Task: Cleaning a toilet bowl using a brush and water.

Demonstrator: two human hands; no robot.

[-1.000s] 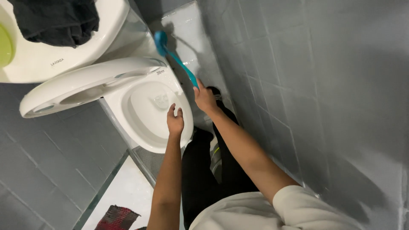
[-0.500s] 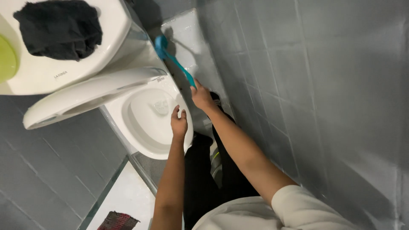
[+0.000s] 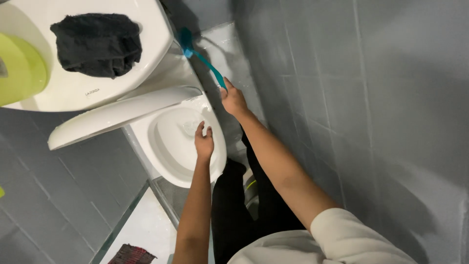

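right hand [image 3: 233, 101] gripping teal brush [image 3: 202, 57], left hand [image 3: 203, 143] on toilet bowl [image 3: 168, 161]

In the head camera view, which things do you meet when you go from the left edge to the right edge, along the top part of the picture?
Green round container → dark cloth lying on the white tank lid → teal brush held in the right hand → grey tiled surface.

The teal brush [image 3: 202, 59] has its bristle end lost in shadow beside the toilet tank [image 3: 146, 29]. A yellow-green container [image 3: 19, 68] is cut off at the left edge. A dark patterned cloth [image 3: 131, 255] is cropped at the bottom edge.
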